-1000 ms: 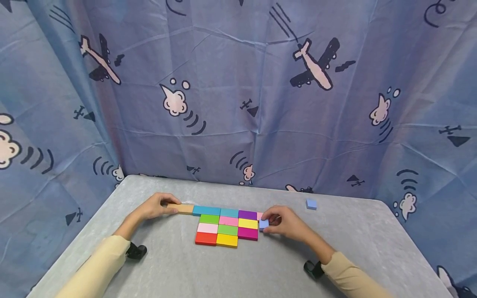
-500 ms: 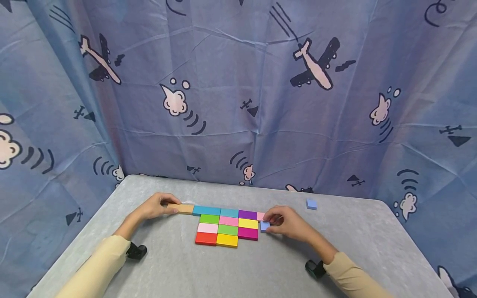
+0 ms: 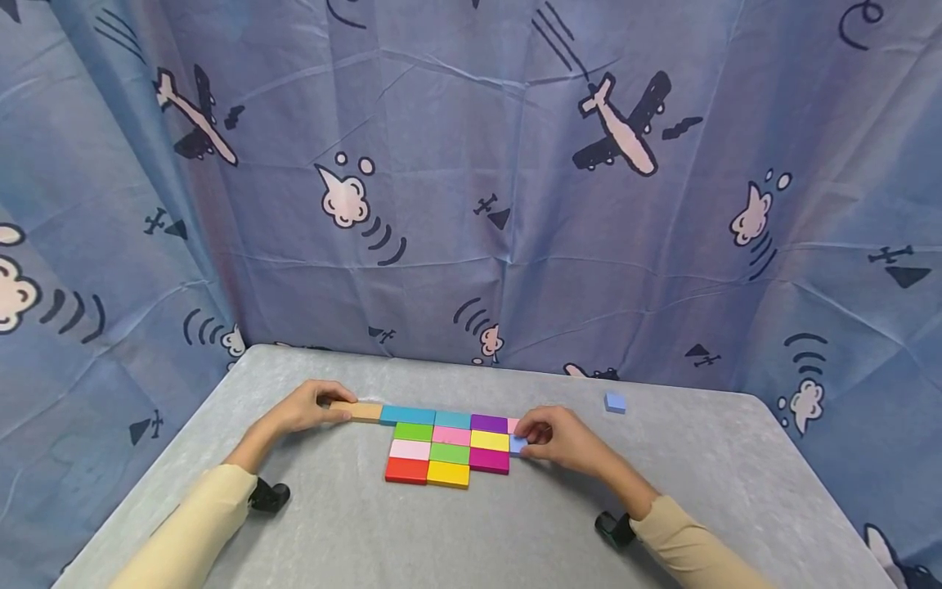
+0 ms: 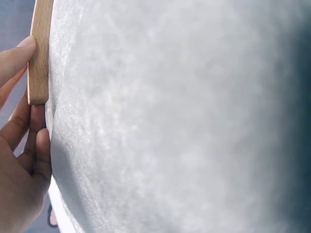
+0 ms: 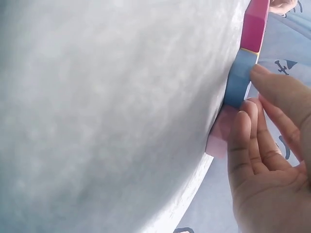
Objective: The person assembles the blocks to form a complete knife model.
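Observation:
My left hand pinches the left end of a natural-wood block, its wood grain plain in the left wrist view. That block heads a row of a blue block, a teal block, a purple block and a pink block partly behind my right fingers. Below the row lie several coloured blocks, edge to edge. With thumb and fingers, my right hand pinches a small light-blue block, which touches the right end of the yellow block.
A second small light-blue block lies apart at the back right of the grey table. Behind the table hangs a blue curtain printed with planes. A red block and an orange-yellow block form the nearest row.
The light-blue block in my right hand has slid left against the yellow block, closing a small gap. My left hand has stayed on the wooden block.

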### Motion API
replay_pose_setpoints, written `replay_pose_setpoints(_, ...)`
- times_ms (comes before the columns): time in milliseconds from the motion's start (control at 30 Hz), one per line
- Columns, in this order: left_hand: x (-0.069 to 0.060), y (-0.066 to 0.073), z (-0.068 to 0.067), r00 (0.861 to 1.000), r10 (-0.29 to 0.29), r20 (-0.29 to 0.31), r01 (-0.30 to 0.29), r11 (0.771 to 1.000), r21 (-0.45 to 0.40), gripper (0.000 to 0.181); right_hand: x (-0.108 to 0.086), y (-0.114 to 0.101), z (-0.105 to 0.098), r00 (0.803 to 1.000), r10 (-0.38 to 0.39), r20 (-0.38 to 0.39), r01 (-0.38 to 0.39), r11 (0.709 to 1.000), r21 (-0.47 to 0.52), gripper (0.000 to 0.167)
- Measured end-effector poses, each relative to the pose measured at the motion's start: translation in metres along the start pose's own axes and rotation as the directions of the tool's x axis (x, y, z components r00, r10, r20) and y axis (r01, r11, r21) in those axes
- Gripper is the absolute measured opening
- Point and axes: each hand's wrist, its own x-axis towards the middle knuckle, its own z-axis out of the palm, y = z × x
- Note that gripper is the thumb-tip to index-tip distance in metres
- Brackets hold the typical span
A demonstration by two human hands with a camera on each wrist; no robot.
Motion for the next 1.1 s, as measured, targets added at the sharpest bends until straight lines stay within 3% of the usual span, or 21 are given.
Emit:
replay_pose_setpoints(367,0.001,0.000,0.001,1.000,-0.013,0.000,0.013,1.000,-0.013,0.021,-0.005,0.004,-0.006,1.000,0.015,-0.007,-0.015,1.000,0.014,0.021)
replay_pose_setpoints(733,-0.002,0.010,-0.001,1.000,-0.017,0.004,0.017,0.999,-0.029,0.021,-0.033,0.038,-0.044,0.993,-0.011,-0.119,0.014,1.000,0.026,0.027)
replay_pose_setpoints(933,0.000,0.002,-0.001,0.999,-0.033,0.003,0.033,0.999,-0.028,0.023,-0.051,0.063,-0.070,0.965,0.005,-0.263,-0.002,1.000,0.010,0.033)
replay_pose_setpoints(1100,0.001,0.000,-0.002,0.999,-0.039,0.003,0.040,0.999,-0.034,0.023,-0.061,0.081,-0.087,0.932,0.084,-0.352,-0.086,0.996,0.011,0.041)
